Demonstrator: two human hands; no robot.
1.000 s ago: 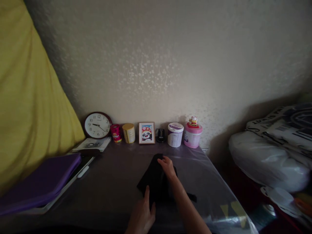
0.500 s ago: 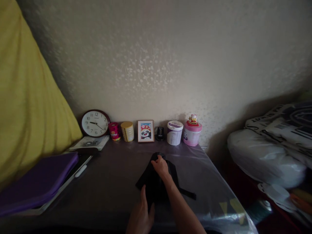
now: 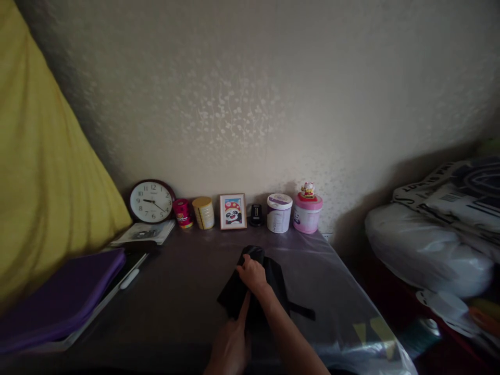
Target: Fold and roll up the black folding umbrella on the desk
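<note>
Head view, dim light: a black cloth [image 3: 235, 293] lies bunched at the lower middle of the frame, on the dark table [image 3: 175, 291]. Its long axis runs from the lower left up toward the row of things at the wall, and a thin strap trails off to the lower right. The right hand [image 3: 252, 273] sits on the cloth's far half with its fingers curled tight over a fold. The left hand [image 3: 230, 344] is lower in the frame, apart from the right; it grips nothing, and one stretched finger touches the cloth's near edge. So the cloth lies straight ahead of both hands, with the right hand further along it. Above it in the frame stand a clock [image 3: 151, 201], a framed panda picture [image 3: 233, 211] and a pink tub [image 3: 307, 216], all well apart from the cloth.
</note>
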